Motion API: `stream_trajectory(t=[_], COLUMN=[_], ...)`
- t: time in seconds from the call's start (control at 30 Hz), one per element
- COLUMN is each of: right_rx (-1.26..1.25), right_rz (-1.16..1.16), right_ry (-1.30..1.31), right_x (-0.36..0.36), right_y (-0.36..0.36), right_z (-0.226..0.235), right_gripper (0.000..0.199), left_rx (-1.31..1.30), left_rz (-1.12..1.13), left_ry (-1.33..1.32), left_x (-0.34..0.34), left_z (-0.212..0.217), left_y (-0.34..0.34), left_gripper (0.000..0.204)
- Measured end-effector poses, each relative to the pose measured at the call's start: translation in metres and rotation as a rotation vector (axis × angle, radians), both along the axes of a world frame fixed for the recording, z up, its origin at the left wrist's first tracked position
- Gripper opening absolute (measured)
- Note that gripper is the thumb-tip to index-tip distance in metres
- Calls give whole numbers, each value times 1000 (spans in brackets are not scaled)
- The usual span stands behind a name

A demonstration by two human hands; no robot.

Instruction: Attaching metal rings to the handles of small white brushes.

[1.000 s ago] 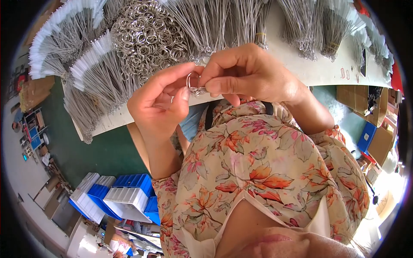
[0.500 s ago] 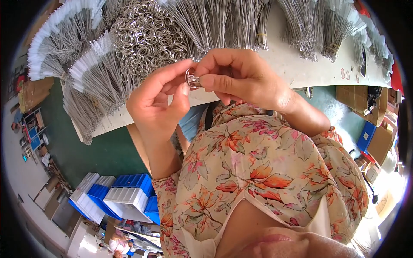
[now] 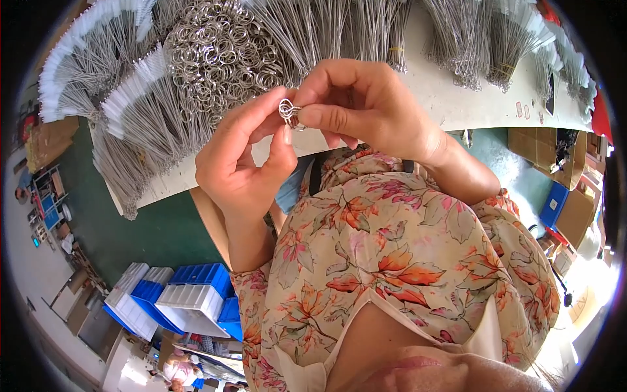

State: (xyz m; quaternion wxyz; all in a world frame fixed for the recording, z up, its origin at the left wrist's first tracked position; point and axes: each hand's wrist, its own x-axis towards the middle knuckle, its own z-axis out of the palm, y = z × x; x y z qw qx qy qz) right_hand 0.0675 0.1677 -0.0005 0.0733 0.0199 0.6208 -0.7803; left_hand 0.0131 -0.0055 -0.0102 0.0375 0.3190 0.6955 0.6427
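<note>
A small shiny metal ring [image 3: 285, 108] with several thin wire loops on it is held between my hands over the table's near edge. My left hand [image 3: 245, 157] holds the ring's side between thumb and index fingertips; its other fingers are curled behind. My right hand [image 3: 369, 114] pinches the loops at the ring's right side between thumb and index finger. Whatever lies inside its curled fingers is hidden. Just beyond is a heap of loose metal rings [image 3: 225, 55]. Left of the heap lie thin wire brushes [image 3: 147, 104] with white bristles.
More bundles of wire brushes [image 3: 509, 52] lie along the far side and right of the white table [image 3: 424, 98]. Blue and white plastic crates [image 3: 192, 304] are stacked on the green floor at lower left. Cardboard boxes [image 3: 535, 147] stand at the right.
Both hands have risen slightly. The ring has turned so its round face and wire loops show more. My right hand has shifted a little up and away.
</note>
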Motion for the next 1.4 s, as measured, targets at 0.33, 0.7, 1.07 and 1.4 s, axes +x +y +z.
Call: stream_trajectory(t=[0.33, 0.7, 1.07, 1.4], right_rx=[59, 1075, 1102, 928], right_rz=[294, -10, -400, -434], right_ry=[-105, 619, 385, 44], right_x=[-10, 18, -64, -99], right_y=[20, -2, 56, 66], right_z=[5, -74, -55, -49], right_gripper=[15, 15, 22, 21], left_rx=[63, -457, -1231, -1190], left_rz=[-3, 517, 680, 861], left_ry=[189, -92, 275, 347], left_x=[-6, -96, -144, -121], left_z=[-3, -20, -49, -11], left_y=[3, -49, -113, -87], left_gripper=[30, 29, 23, 19])
